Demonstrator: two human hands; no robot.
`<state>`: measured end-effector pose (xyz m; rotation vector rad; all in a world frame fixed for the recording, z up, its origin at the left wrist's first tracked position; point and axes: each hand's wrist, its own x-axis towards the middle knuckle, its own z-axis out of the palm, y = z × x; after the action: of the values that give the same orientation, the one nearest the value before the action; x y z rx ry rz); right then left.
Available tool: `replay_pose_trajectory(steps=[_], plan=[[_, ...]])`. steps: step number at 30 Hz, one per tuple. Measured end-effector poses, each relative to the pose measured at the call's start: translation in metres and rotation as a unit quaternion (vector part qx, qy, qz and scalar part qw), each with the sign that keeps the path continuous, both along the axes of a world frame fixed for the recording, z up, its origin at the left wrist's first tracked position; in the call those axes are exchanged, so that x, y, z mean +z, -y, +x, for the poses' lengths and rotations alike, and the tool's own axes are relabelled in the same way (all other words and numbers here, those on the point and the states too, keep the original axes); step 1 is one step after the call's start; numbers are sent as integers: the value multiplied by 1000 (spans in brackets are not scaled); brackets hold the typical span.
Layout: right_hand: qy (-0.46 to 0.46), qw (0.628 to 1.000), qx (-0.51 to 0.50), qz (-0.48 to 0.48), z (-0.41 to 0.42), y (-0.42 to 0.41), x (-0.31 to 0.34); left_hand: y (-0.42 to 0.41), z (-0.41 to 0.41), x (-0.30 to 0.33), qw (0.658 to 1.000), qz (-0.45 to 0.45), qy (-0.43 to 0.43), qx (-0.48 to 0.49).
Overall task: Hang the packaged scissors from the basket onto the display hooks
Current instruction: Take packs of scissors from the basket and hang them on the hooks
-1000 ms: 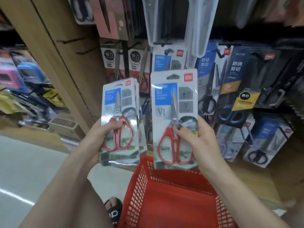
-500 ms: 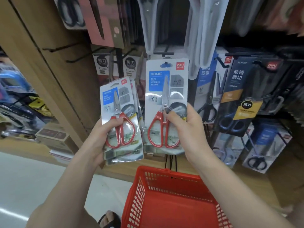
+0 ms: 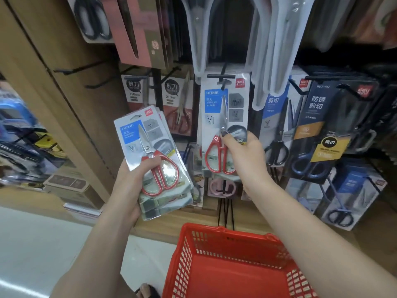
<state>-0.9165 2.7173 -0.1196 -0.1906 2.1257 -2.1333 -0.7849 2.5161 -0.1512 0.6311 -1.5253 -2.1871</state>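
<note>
At frame centre the right hand pinches one pack, its top slot on the hook, with packs crowding both edges. The left hand clamps a tilted stack left of it. The basket sits open at lower centre.

My left hand is raised at chest height, fingers and thumb curled tight in a grip. My right hand reaches farther forward, forearm extended, thumb and fingertips pinched together.
</note>
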Motion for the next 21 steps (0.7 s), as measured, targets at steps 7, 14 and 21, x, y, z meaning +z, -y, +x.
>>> replay_pose_trajectory(steps=[7,14,21], plan=[[-67,989,-74,109,4,-3,-2,-17,3,2,997,-34,-7,-62],[-204,957,-91,188,46,-17,-16,-33,5,0,997,-34,-15,-73],[-46,988,89,122,76,-1,-20,-47,2,-2,995,-39,-16,-90]])
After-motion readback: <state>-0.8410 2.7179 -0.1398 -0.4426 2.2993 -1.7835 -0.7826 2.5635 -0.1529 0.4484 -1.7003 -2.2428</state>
